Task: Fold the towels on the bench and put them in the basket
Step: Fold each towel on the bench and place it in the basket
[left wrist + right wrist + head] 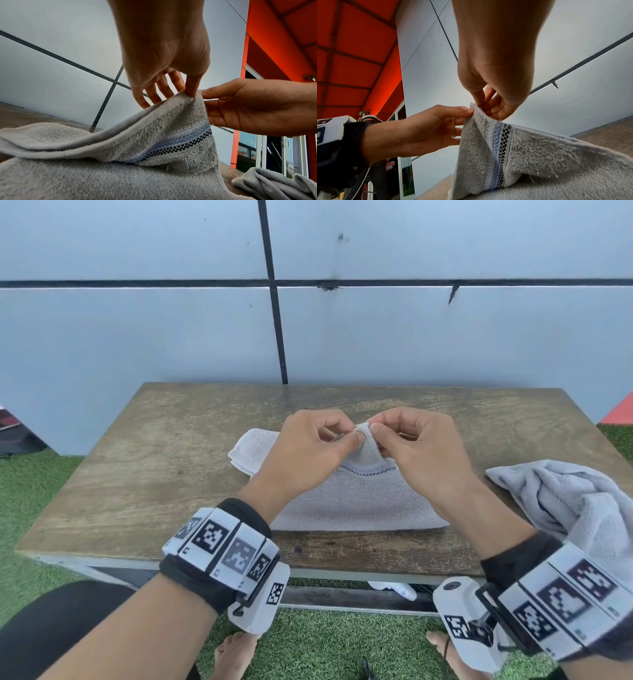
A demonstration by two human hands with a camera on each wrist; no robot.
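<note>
A grey towel [356,501] with a blue and black checked band [173,144] lies on the wooden bench [164,460]. Its far edge is lifted into a peak. My left hand [315,440] pinches that peak with thumb and forefinger, and my right hand [407,440] pinches it from the other side. In the right wrist view the towel [539,155] hangs from both pinches. A second, whiter towel [253,450] lies folded behind the left hand. A crumpled grey towel [575,505] sits at the bench's right end. No basket is in view.
A pale panelled wall [171,337] stands right behind the bench. Green artificial grass [41,494] surrounds it, and my bare feet [236,655] are below the front edge. A white object [394,589] lies under the bench. An orange structure [283,40] rises to the right.
</note>
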